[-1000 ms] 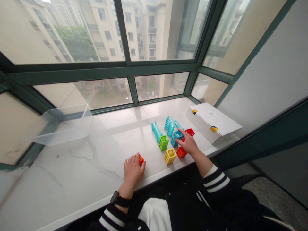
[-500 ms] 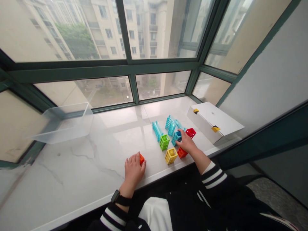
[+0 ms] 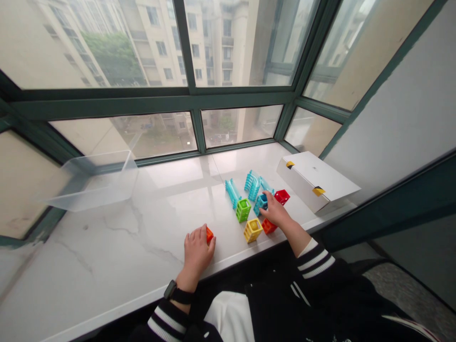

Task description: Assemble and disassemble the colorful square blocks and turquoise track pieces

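1. Left hand (image 3: 197, 247), bottom centre of the frame: fingers and thumb are closed around the orange block (image 3: 209, 234), which pokes out between them.
2. Right hand (image 3: 277, 211), right of centre: thumb and index are apart, at the blue block (image 3: 260, 205). Can't tell if they're actually squeezing it.
3. Red block (image 3: 282, 195) is just right of that hand, and a red-orange one sits below it, partly covered by the hand.
4. Yellow block (image 3: 252, 231) and green block (image 3: 243, 211) stand just left of those, around lower centre-right.
5. Cyan tracks (image 3: 232, 194) lie just above the blocks.
6. Clear tub (image 3: 103, 202) at left, white box (image 3: 320, 178) at right.
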### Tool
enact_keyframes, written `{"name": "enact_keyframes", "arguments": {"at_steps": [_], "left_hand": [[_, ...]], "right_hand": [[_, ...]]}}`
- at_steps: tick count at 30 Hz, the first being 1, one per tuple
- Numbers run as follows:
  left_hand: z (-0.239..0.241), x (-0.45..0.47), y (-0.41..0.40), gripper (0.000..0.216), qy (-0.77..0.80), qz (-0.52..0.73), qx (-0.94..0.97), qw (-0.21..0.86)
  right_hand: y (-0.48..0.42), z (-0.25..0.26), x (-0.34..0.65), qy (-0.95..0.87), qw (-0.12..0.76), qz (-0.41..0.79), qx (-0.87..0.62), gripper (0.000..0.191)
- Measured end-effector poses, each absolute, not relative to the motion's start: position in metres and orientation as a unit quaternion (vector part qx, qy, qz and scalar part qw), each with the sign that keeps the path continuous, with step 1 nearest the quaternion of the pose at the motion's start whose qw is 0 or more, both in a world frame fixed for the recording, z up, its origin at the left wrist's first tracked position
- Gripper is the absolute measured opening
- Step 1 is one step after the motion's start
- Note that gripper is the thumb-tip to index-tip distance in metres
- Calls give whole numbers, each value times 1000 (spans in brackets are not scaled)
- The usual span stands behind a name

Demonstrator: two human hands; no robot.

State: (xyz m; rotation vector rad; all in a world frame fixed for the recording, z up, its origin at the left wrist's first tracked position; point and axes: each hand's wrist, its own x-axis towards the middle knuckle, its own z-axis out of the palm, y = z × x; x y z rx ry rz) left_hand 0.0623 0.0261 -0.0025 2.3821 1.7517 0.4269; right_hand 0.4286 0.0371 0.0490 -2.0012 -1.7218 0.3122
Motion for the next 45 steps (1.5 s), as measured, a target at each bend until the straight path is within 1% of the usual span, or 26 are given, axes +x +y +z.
{"name": "enact_keyframes", "arguments": {"at_steps": [15,22,25,28,30,33,36,38,40,43,45], "left_hand": [[-3,62,26,57,583,141,797,73],[-5,62,26,56,582,148,796,70],[-3,62,25,57,583,148,796,72],[-2,64,24,58,581,153,795,79],[-2,65,24,58,581,158,793,89],[-5,63,27,60,579,183,785,119],[-10,49,34,58,569,251,762,182],[-14,33,38,53,570,303,731,221],[-19,17,37,49,584,343,694,244],[-26,2,29,45,594,374,662,262],[-29,0,23,43,582,380,668,266]], "right_hand": [[36,39,426,-622,268,90,-730,73],[22,50,422,-623,268,100,-728,86],[12,67,422,-610,271,82,-740,79],[2,96,414,-608,318,40,-727,68],[-5,120,401,-633,369,23,-680,58],[-19,150,367,-679,439,27,-588,44],[-31,161,327,-740,468,66,-479,39],[-35,155,300,-780,455,122,-412,42],[-33,139,276,-802,424,185,-378,42],[-21,98,248,-802,377,246,-393,41],[-13,65,235,-796,343,257,-427,49]]}}
